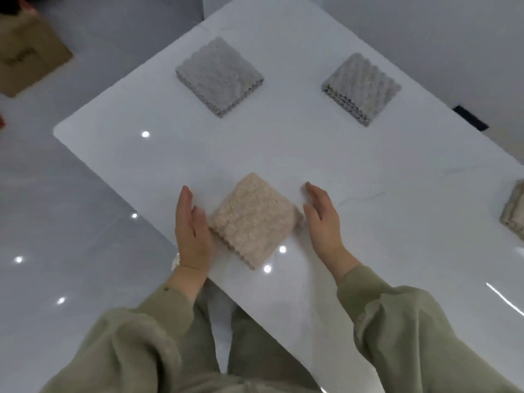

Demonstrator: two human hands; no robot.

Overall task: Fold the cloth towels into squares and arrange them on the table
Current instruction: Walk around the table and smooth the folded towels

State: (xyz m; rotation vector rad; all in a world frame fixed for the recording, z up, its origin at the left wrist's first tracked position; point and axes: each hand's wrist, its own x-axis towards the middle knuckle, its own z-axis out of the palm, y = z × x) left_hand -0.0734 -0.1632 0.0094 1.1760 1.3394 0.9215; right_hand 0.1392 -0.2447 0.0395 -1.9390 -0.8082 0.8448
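Observation:
A beige towel (252,219) folded into a square lies near the front edge of the white table (368,171). My left hand (191,231) stands on edge with straight fingers against the towel's left side. My right hand (321,219) is flat and straight just off the towel's right corner. Neither hand holds anything. Two grey folded towels lie farther back, one at the left (219,78) and one at the right (360,87). Another beige folded towel (514,214) is cut off by the right edge of the view.
A brown cardboard box (28,52) stands on the glossy grey floor at the far left. A dark object (470,117) sits by the table's right edge. Green sleeves and trousers fill the bottom of the view.

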